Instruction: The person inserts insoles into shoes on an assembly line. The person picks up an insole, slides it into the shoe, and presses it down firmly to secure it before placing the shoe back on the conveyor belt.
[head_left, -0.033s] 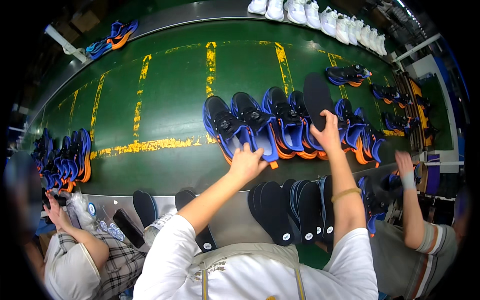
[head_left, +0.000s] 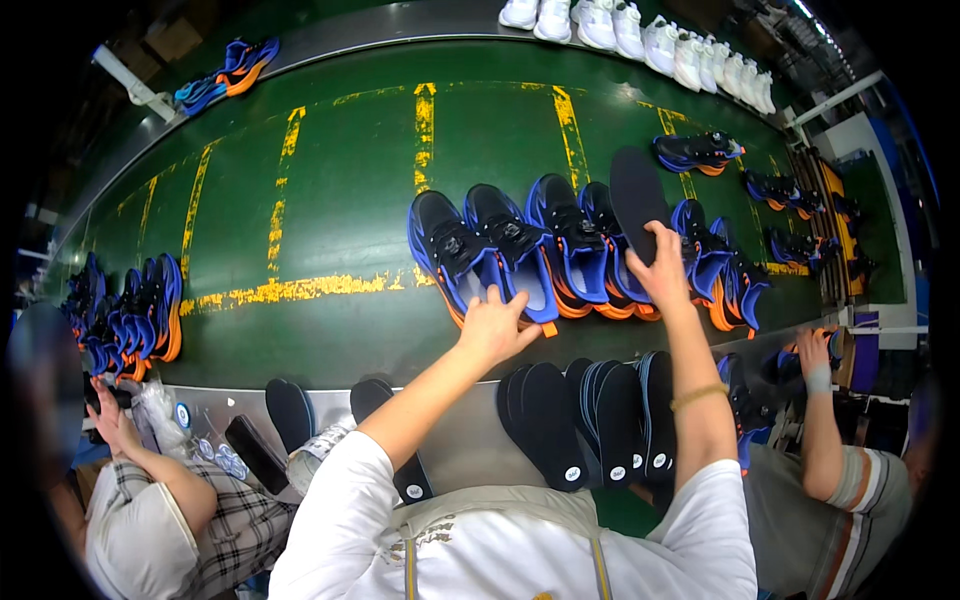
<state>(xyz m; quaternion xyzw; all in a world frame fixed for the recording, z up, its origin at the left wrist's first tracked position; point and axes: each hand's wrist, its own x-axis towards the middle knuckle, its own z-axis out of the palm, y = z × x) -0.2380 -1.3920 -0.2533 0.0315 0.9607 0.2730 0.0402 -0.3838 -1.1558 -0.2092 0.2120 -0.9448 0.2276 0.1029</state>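
Note:
My right hand (head_left: 660, 270) is closed on the heel end of a black insole (head_left: 638, 195), held upright above a row of sneakers. The row's black sneakers have blue collars and orange soles; the leftmost sneaker (head_left: 440, 235) and the sneaker beside it (head_left: 505, 235) show pale interiors. My left hand (head_left: 492, 330) grips the rear collar of that second sneaker, thumb and forefinger at its opening. Part of the grip is hidden. Another sneaker (head_left: 560, 225) stands to the right, and the insole partly covers one behind it.
Stacked black insoles (head_left: 540, 425) lie along the near metal ledge. More sneakers (head_left: 150, 310) stand at the left of the green belt (head_left: 340, 200), and others (head_left: 695, 150) at the right. White shoes (head_left: 600, 25) line the far shelf. Co-workers' hands (head_left: 120, 425) (head_left: 815, 350) are on both sides.
The right-hand co-worker's hand has moved down onto a sneaker. My right hand and the insole have shifted very slightly; my left hand stays at the sneaker.

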